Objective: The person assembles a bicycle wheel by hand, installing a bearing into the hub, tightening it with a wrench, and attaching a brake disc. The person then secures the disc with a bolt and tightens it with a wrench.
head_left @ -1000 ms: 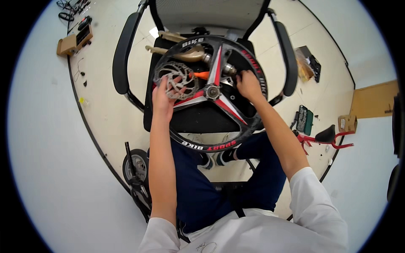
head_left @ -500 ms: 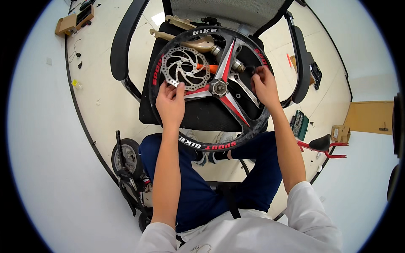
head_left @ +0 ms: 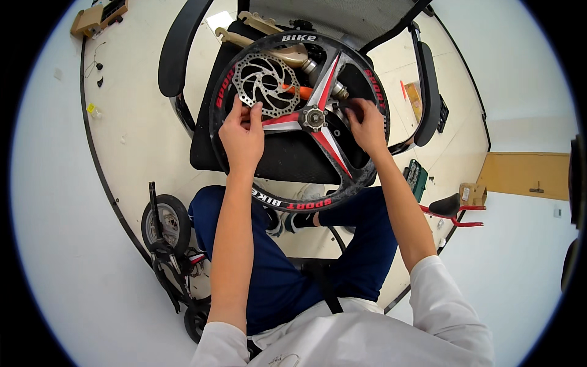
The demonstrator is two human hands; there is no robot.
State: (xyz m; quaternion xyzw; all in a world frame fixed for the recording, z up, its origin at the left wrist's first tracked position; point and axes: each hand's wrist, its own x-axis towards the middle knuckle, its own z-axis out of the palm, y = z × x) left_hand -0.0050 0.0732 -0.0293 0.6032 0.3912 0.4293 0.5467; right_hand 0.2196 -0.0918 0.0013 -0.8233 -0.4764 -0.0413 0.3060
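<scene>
A silver brake disc with curved cut-outs leans in the left part of a three-spoke wheel, whose spokes are red, silver and black. My left hand pinches the disc's lower edge between thumb and fingers. Over the right-hand spoke, my right hand has its fingers drawn together beside a small dark thing that I cannot make out. Between the hands is the bare metal hub. The wheel rests on the black seat of an armchair, its near edge over my knees.
Behind the wheel lie a cream fork and an orange piece. Chair armrests flank the work. A small-wheeled black vehicle stands at the left. Toward the right are a green toolbox, a cardboard box and a red frame with black saddle.
My right hand has moved inward from near the right rim toward the hub. The left hand keeps its hold on the brake disc. The whole view has shifted slightly.
</scene>
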